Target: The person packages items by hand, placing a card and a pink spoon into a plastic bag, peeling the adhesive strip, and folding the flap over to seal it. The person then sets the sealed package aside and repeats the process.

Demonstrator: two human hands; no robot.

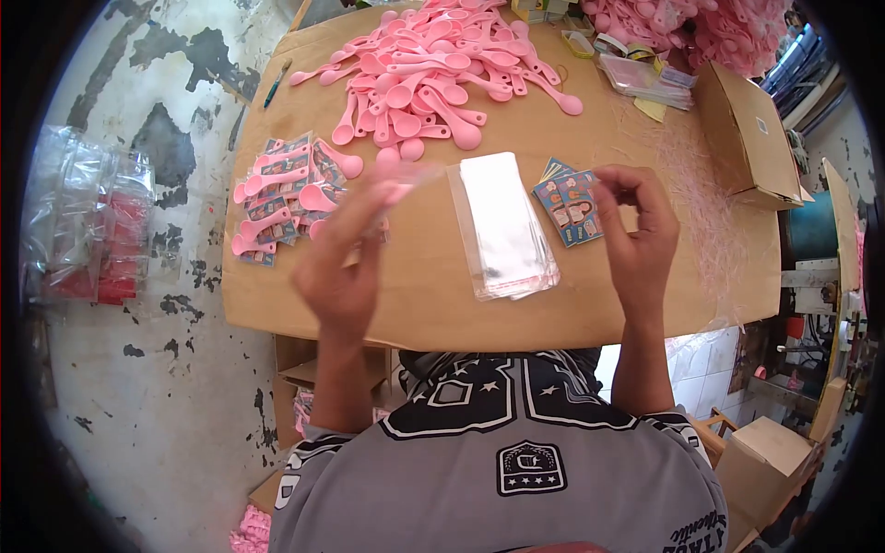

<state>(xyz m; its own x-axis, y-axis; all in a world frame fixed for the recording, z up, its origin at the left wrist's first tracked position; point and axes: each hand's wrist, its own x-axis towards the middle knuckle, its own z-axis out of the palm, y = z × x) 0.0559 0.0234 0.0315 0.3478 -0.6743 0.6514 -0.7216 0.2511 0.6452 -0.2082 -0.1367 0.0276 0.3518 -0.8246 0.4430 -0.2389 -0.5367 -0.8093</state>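
My left hand [346, 253] is blurred by motion above the left side of the table. Its fingers are closed on what looks like a pink measuring spoon [395, 191] with clear plastic about it; the smear hides the details. To the right, my right hand [641, 230] has its thumb and forefinger pinched at the edge of the printed cards [570, 207], a small fanned stack in blue with cartoon figures. Between the hands lies a stack of clear plastic bags [502, 221]. Several packed spoons with cards [277, 194] are heaped beyond my left hand.
A large pile of loose pink measuring spoons [424, 74] covers the table's far side. At the back left lies a green pen-like tool [277, 85]. A cardboard box [749, 138] stands at the right edge, near plastic packs [645, 81]. More clear bags [92, 212] are at far left.
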